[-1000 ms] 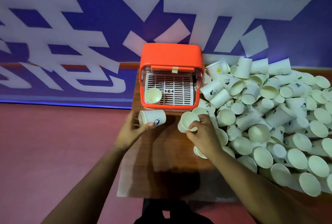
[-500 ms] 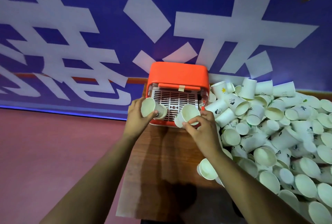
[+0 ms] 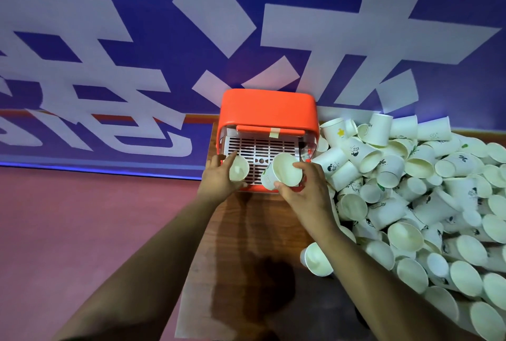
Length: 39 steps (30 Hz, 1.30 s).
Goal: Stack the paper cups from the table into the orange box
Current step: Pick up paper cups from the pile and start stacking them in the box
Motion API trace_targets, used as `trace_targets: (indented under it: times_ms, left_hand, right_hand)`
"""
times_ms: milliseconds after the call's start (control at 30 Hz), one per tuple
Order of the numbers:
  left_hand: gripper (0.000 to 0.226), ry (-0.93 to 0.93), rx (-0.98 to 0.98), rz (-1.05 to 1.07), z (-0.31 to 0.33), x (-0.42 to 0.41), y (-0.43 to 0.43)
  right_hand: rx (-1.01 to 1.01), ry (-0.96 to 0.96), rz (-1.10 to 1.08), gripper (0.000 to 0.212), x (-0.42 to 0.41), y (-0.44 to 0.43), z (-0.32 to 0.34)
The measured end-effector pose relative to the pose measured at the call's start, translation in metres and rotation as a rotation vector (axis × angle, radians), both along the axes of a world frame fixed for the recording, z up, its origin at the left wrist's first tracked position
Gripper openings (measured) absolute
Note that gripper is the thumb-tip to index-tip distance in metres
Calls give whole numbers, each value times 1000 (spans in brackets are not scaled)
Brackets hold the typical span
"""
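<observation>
The left cup (image 3: 238, 168) and right cup (image 3: 286, 173), down by the tabletop (image 3: 246, 231) a second ago, are now over the orange box (image 3: 268, 106) and its white grille (image 3: 260, 149). The left hand (image 3: 219, 180) curls its fingers (image 3: 228, 158) round one cup. The right hand (image 3: 306, 190) grips the other, which is tilted. The cup heap (image 3: 410, 190) lies to the right of the box.

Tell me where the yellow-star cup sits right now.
In the head view, the yellow-star cup sits right of centre, at the cup pile's far left edge, just beside the orange box's back right corner.
</observation>
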State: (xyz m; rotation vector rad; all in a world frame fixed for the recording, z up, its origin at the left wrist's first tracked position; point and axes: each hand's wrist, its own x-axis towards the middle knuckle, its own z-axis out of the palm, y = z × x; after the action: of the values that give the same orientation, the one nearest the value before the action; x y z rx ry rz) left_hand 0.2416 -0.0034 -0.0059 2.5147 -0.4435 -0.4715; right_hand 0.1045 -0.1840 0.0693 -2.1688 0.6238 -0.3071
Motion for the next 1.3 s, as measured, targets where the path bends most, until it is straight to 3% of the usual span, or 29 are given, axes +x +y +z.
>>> trace_targets:
  times_ms: [67, 200, 267, 367, 467, 567, 733, 967, 1300]
  left_hand:
    - [84, -22, -29, -8, 4, 1, 5]
    - [38, -189, -348, 9, 24, -2, 19]
    - [32, -31, -527, 55, 36, -2, 23]
    - [44, 253, -679, 42, 47, 2, 26]
    - [45, 299, -705, -20, 44, 5, 30]
    - [37, 243, -670, -2, 34, 8, 33]
    - [43, 311, -657, 93, 25, 13, 33]
    - [43, 149, -374, 23, -4, 22, 31]
    - [53, 139, -169, 92, -3, 13, 29]
  right_hand:
    - [33, -1, -6, 66, 7, 2, -3]
    - [77, 23, 51, 82, 24, 10, -11]
    - [57, 21, 64, 80, 33, 16, -11]
    - [75, -41, 109, 71, 49, 26, -11]
    - [67, -72, 186, 67, 62, 32, -18]
    - [94, -80, 240, 65, 73, 36, -26]
    - [81, -2, 291, 71, 86, 37, -47]
    - [-29, 110, 318, 74, 92, 42, -72]
    - [-59, 308, 344, 85, 96, 47, -72]
